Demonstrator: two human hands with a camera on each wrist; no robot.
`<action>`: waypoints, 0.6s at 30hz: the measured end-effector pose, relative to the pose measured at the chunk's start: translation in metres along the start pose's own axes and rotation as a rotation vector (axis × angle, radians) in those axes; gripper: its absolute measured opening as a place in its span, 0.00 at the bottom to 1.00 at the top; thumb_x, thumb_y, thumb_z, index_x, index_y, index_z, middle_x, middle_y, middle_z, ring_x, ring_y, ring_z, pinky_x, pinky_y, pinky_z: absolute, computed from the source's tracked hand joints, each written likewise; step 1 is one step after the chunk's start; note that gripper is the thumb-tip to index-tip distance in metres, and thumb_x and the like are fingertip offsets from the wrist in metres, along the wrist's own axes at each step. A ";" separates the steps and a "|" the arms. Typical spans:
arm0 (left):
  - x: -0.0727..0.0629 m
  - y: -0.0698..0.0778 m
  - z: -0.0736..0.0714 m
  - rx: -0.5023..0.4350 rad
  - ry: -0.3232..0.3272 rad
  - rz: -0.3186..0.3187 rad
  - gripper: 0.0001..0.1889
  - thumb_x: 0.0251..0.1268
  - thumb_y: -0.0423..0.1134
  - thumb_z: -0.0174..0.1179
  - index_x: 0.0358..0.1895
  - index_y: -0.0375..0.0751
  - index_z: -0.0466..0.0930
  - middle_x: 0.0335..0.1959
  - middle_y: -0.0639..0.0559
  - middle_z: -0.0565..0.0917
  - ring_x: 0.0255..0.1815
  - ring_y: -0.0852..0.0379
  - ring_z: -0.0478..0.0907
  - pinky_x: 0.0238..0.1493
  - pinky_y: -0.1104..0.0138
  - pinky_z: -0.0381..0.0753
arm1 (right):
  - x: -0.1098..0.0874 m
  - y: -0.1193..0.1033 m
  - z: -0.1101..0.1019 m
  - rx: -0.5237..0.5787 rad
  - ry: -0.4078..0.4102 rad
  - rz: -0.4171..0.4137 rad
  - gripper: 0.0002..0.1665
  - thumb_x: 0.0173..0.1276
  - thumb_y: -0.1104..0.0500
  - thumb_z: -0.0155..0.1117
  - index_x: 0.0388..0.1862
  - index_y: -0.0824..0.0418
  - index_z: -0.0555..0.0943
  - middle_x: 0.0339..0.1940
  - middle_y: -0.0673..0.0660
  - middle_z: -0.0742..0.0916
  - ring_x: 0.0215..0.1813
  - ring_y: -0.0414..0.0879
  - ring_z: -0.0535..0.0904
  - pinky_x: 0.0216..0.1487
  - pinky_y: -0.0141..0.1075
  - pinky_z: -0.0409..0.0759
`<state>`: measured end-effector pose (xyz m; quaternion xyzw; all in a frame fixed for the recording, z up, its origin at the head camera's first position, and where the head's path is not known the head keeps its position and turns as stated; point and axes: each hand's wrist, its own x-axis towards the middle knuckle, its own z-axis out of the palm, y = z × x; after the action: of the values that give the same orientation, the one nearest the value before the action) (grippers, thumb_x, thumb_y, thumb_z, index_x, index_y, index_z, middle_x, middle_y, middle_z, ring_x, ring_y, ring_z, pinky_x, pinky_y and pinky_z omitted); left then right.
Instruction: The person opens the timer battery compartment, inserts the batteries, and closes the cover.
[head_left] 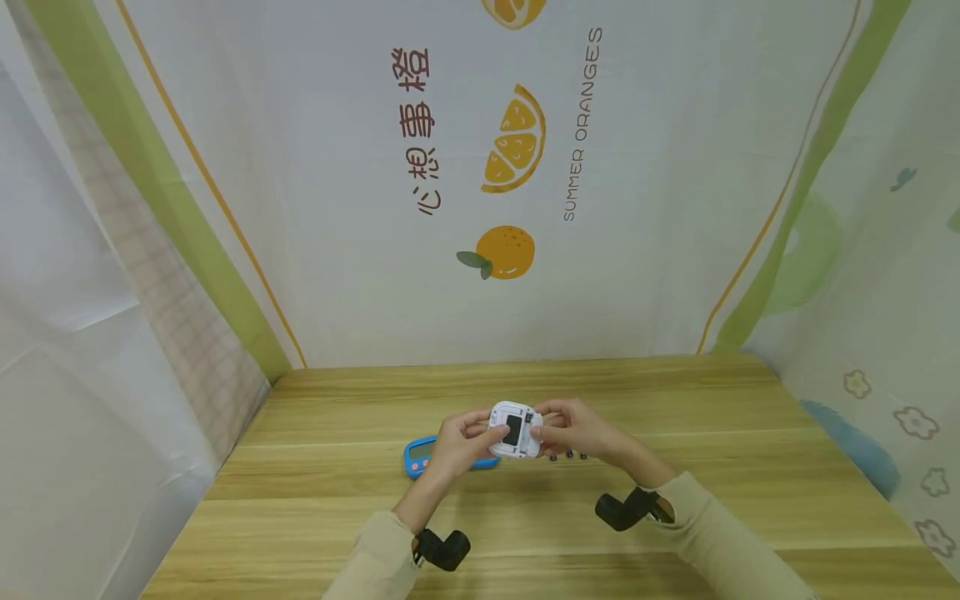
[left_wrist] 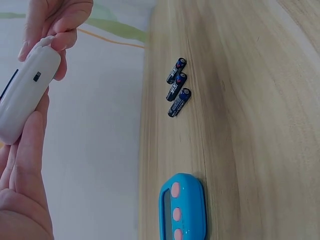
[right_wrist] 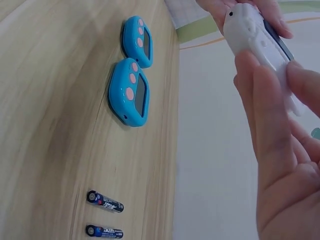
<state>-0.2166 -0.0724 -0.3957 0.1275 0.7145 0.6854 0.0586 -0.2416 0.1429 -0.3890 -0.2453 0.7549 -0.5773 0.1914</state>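
Note:
A white digital timer [head_left: 516,427] is held up above the table with its back toward the head camera, showing a black rectangle and a battery compartment. My left hand [head_left: 459,443] grips its left side, thumb on the back near the black rectangle. On the other side my right hand [head_left: 581,429] pinches the edge, its thumb beside the compartment. The left wrist view shows a thin white piece [left_wrist: 46,42] jutting from the timer's end at the right fingertips. Three small dark batteries [left_wrist: 176,87] lie on the table below the right hand.
Two blue timers with pink buttons lie side by side on the wooden table [head_left: 315,500]: a nearer one [right_wrist: 130,94] and a farther one [right_wrist: 138,42] in the right wrist view. A white printed curtain [head_left: 345,292] hangs behind the table's back edge.

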 end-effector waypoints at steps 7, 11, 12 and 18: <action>0.000 -0.006 0.000 -0.027 0.007 -0.011 0.22 0.57 0.33 0.59 0.53 0.23 0.69 0.37 0.34 0.81 0.34 0.51 0.81 0.32 0.63 0.81 | 0.000 0.004 0.006 0.008 0.125 0.016 0.23 0.59 0.62 0.61 0.49 0.76 0.71 0.30 0.62 0.84 0.27 0.46 0.81 0.29 0.38 0.81; 0.001 -0.006 0.000 -0.023 0.007 -0.013 0.21 0.57 0.31 0.58 0.52 0.21 0.69 0.37 0.33 0.80 0.34 0.49 0.81 0.32 0.62 0.81 | 0.000 0.005 0.008 0.016 0.187 0.023 0.20 0.58 0.62 0.63 0.44 0.75 0.72 0.26 0.60 0.84 0.26 0.47 0.80 0.27 0.35 0.81; 0.001 -0.007 0.000 -0.023 0.006 -0.013 0.21 0.57 0.31 0.58 0.52 0.21 0.69 0.37 0.32 0.80 0.34 0.49 0.81 0.32 0.62 0.81 | 0.000 0.006 0.009 0.023 0.195 0.022 0.20 0.57 0.62 0.63 0.43 0.75 0.72 0.26 0.59 0.84 0.25 0.47 0.80 0.27 0.35 0.81; -0.001 -0.009 0.000 -0.015 0.017 -0.005 0.22 0.56 0.34 0.59 0.53 0.23 0.69 0.37 0.34 0.81 0.34 0.50 0.81 0.32 0.63 0.81 | 0.000 0.008 0.009 0.060 0.228 0.014 0.18 0.57 0.63 0.63 0.40 0.75 0.70 0.25 0.59 0.83 0.25 0.48 0.80 0.26 0.36 0.81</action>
<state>-0.2161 -0.0730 -0.4043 0.1194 0.7101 0.6917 0.0553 -0.2377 0.1377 -0.3989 -0.1668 0.7560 -0.6223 0.1155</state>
